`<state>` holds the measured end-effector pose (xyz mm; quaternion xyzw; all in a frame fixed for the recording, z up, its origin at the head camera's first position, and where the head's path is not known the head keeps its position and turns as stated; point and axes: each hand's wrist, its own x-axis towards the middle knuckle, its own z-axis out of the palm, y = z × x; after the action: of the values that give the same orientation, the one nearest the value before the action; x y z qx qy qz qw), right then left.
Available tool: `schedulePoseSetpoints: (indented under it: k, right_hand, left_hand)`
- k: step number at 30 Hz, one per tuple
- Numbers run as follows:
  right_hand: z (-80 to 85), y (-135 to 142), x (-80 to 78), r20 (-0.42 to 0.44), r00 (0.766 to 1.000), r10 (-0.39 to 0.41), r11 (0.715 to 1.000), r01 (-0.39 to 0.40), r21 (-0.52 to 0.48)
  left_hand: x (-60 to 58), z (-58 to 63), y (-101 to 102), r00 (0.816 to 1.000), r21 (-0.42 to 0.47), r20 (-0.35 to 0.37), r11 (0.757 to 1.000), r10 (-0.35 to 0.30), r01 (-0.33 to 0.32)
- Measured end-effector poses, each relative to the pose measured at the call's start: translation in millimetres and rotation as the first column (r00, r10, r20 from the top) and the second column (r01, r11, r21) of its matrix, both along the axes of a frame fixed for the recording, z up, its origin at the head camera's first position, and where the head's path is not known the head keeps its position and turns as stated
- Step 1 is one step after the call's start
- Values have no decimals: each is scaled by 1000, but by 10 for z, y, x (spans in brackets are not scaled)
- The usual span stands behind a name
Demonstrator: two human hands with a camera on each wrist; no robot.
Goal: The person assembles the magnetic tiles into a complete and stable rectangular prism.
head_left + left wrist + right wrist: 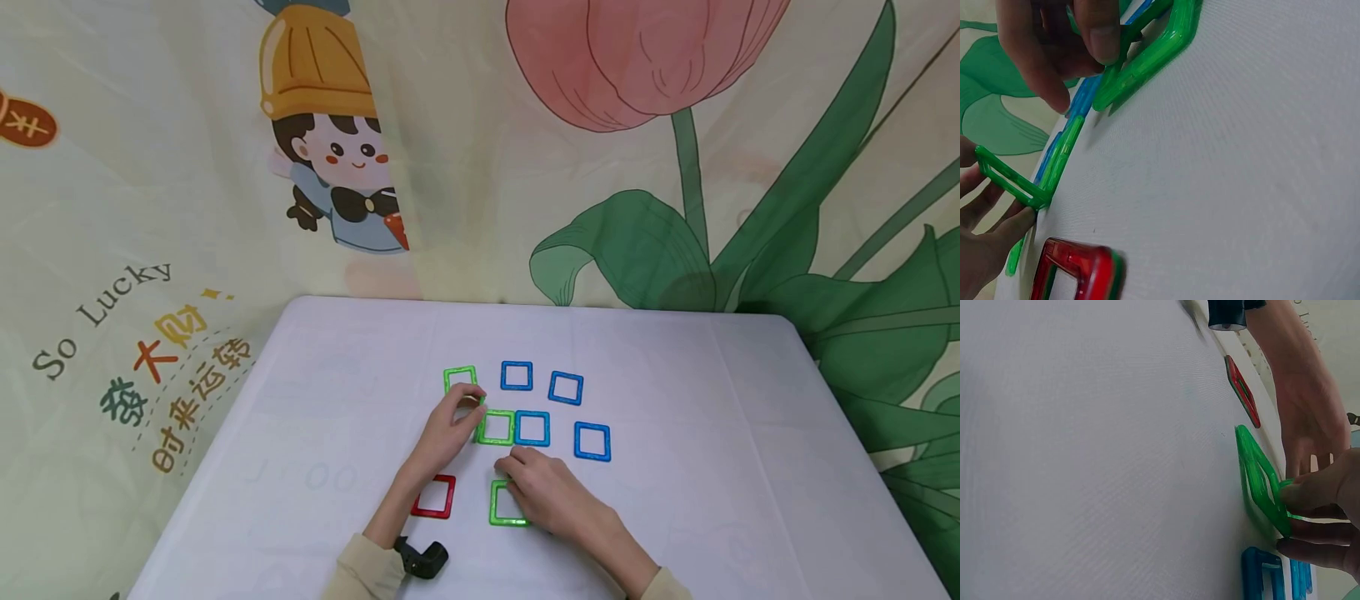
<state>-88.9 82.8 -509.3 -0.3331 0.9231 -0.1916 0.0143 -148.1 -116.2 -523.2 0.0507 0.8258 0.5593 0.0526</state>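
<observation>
Tabletop [750, 500], green frame [493, 504] in right hand [551, 492].

head | red square [450, 497]: part behind left forearm [396, 504] | lower green square [494, 504]: part behind right hand [551, 492] | 2 sleeves [363, 571]: cut off

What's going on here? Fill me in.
Someone is at work over a white table. The left hand holds a green square frame tilted up at the edge of a flat green frame, which lies against a blue frame. The right hand pinches another green frame. Three more blue frames, a red frame and one further green frame lie around them.
</observation>
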Motion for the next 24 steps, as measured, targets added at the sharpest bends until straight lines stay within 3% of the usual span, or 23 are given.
schedulePoseSetpoints:
  k: [11, 24]
  right_hand:
    - [5, -10, 4, 63, 998, 2, 1000, -1, -20]
    - [49, -10, -7, -14, 1000, 4, 1000, -4, 3]
  left_hand:
    - [4, 3, 1, 1000, 3, 3, 1000, 1, -1]
    - [8, -3, -6, 1000, 29, 20, 1000, 3, -4]
